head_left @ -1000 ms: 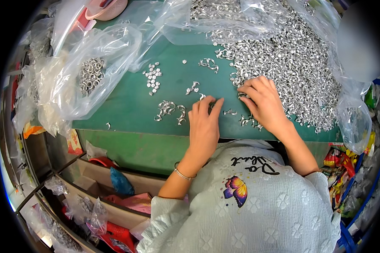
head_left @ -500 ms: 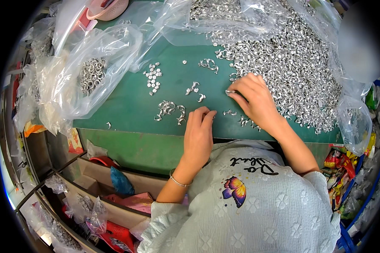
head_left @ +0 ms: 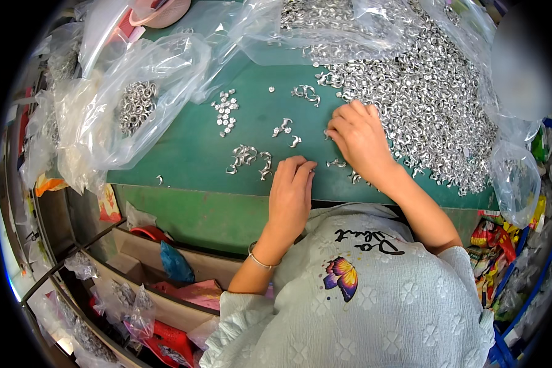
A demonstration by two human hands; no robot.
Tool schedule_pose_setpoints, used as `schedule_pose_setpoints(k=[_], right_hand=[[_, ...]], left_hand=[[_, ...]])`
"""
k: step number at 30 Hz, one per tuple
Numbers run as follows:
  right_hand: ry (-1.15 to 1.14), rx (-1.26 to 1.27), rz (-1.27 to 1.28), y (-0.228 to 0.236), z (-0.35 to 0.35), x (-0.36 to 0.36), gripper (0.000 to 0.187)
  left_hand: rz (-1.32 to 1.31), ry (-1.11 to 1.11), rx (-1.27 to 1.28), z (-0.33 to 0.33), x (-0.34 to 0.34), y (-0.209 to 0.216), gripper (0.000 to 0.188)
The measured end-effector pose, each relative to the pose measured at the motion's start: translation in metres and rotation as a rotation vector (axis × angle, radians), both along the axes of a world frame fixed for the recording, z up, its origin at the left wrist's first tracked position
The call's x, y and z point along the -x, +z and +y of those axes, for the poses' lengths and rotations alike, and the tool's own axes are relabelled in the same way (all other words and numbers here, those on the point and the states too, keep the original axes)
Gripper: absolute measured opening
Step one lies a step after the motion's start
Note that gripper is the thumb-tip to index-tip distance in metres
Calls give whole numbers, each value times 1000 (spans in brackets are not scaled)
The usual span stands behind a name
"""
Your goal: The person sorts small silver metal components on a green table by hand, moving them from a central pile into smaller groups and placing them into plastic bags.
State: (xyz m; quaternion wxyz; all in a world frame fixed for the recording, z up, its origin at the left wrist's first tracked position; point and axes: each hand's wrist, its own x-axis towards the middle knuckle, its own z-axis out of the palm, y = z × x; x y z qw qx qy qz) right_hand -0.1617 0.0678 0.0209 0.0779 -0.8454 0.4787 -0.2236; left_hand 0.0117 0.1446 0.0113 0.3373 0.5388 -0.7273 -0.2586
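Observation:
My right hand [head_left: 363, 140] is closed above the green tabletop at the left edge of a large heap of small curved silver metal pieces [head_left: 429, 92]. A bit of a silver metal piece shows at its fingertips, mostly hidden by the fingers. Near the front edge of the table, my left hand [head_left: 290, 191] has its fingers pressed together; what they hold, if anything, cannot be made out. Between and beside the hands lie loose curved pieces [head_left: 336, 163], a small cluster [head_left: 245, 154] and a group of small flower-like silver pieces [head_left: 226, 111].
A clear plastic bag [head_left: 178, 67] with silver rings [head_left: 138, 107] lies on the left of the green table [head_left: 184, 153]. A pink basket [head_left: 165, 13] stands at the far left. Below are cardboard-coloured drawers [head_left: 135, 248]; coloured packets [head_left: 494, 236] hang at the right.
My right hand has turned and shifted slightly left, so its fingers now cover more of the silver piece. The left hand has barely moved. The whole view has shifted slightly.

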Motion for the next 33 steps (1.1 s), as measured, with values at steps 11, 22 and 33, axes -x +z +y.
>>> schedule_pose_setpoints(k=[11, 22, 33], right_hand=[[142, -276, 65, 26, 35, 50, 13], [317, -406, 5, 22, 32, 42, 16], [49, -67, -50, -3, 12, 11, 18]], left_hand=[[-97, 141, 56, 2, -5, -2, 23], [-107, 135, 45, 5, -3, -3, 24], [-213, 270, 49, 6, -12, -5, 28]])
